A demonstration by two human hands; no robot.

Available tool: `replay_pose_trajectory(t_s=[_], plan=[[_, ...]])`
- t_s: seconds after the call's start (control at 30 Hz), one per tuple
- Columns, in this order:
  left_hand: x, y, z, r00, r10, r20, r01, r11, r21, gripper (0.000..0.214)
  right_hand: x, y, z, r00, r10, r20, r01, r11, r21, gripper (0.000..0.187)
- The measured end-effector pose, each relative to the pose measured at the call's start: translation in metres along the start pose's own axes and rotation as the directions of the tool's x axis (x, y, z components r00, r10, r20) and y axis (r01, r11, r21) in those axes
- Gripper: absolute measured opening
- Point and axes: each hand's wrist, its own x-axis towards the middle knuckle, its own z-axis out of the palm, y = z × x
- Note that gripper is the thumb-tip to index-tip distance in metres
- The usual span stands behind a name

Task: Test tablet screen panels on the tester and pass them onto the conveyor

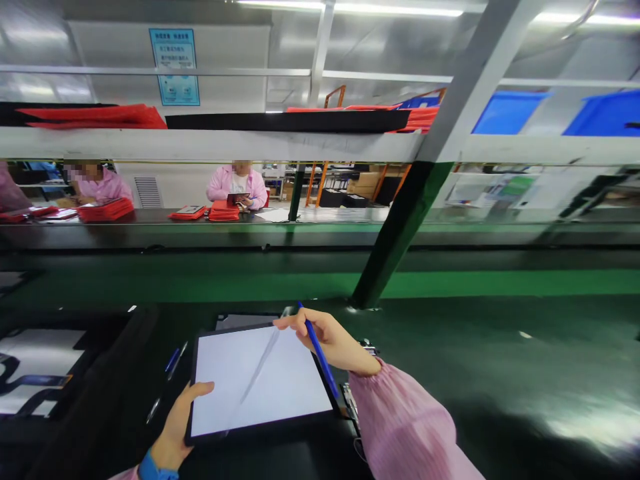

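Note:
A tablet [260,380] with a lit white screen and dark frame lies tilted in front of me. My left hand [177,427] grips its lower left corner, thumb on the bezel. My right hand [333,340], in a pink sleeve, is at the tablet's upper right corner. It holds a blue pen [317,350] between its fingers, and its fingertips pinch a clear film strip [260,367] that stretches diagonally across the screen.
A green conveyor belt [500,283] runs across beyond the tablet, with a dark slanted post [395,240] rising from it. Pens [173,360] lie left of the tablet. Two people in pink sit at the far bench with red cases [223,211]. Blue bins [507,112] stand above.

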Motion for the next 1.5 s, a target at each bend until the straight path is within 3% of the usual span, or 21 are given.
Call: replay_pose_trajectory(t_s=[0.07,0.17,0.27,0.37,0.5,0.6,0.77,0.87,0.93,1.07,1.2,1.27,1.4,1.43,1.5], plan=[[-0.004,0.002,0.003,0.997,0.059,-0.054,-0.056,0.997,0.062,0.031,-0.009,0.008,-0.002,0.998,0.033,-0.054,-0.036,0.998,-0.059,0.034],[-0.007,0.003,0.005,0.997,0.053,-0.047,-0.05,0.997,0.066,0.042,-0.02,0.021,0.001,0.968,0.078,-0.237,-0.095,0.994,-0.06,0.039],[-0.005,0.002,0.003,1.0,0.028,0.004,-0.028,0.999,0.04,0.053,-0.028,0.035,0.011,0.899,0.13,-0.417,-0.13,0.991,0.027,0.045],[-0.001,0.0,0.0,0.998,0.002,0.059,-0.002,1.0,0.0,0.056,-0.035,0.05,0.022,0.827,0.127,-0.547,-0.077,0.991,0.114,0.048],[0.0,0.0,0.001,0.974,0.011,0.227,0.026,0.987,-0.16,0.059,-0.039,0.067,0.031,0.692,0.094,-0.715,-0.01,0.993,0.121,0.047],[-0.001,0.0,0.005,0.964,0.045,0.262,0.009,0.98,-0.2,0.056,-0.039,0.078,0.031,0.61,0.076,-0.789,0.0,0.995,0.097,0.045],[0.0,-0.004,0.008,0.987,0.038,0.159,-0.017,0.991,-0.132,0.042,-0.045,0.083,0.032,0.488,-0.019,-0.873,0.002,1.0,-0.02,0.045],[0.002,-0.008,0.003,0.991,0.056,0.121,-0.046,0.995,-0.091,0.042,-0.05,0.079,0.034,0.431,-0.076,-0.899,0.008,0.997,-0.08,0.044],[0.004,-0.011,-0.001,0.985,0.076,0.155,-0.063,0.994,-0.088,0.047,-0.053,0.077,0.035,0.405,-0.103,-0.909,0.031,0.995,-0.099,0.043],[0.004,-0.012,-0.005,0.949,0.12,0.293,-0.074,0.984,-0.164,0.054,-0.057,0.076,0.036,0.375,-0.138,-0.917,0.109,0.989,-0.104,0.042],[0.002,-0.012,-0.006,0.941,0.099,0.324,-0.053,0.987,-0.149,0.059,-0.059,0.078,0.035,0.389,-0.164,-0.906,0.156,0.982,-0.111,0.04],[0.002,-0.012,-0.006,0.946,0.066,0.317,-0.029,0.992,-0.12,0.061,-0.061,0.078,0.032,0.43,-0.152,-0.89,0.149,0.984,-0.096,0.04],[0.003,-0.013,-0.007,0.962,0.082,0.261,-0.058,0.993,-0.101,0.06,-0.061,0.075,0.025,0.568,-0.045,-0.822,0.171,0.983,0.065,0.041],[0.003,-0.014,-0.006,0.96,0.086,0.265,-0.06,0.993,-0.105,0.06,-0.061,0.073,0.023,0.573,-0.021,-0.819,0.191,0.976,0.108,0.04],[0.004,-0.014,-0.005,0.95,0.075,0.304,-0.039,0.992,-0.123,0.061,-0.063,0.066,0.023,0.512,-0.003,-0.859,0.193,0.975,0.112,0.038]])
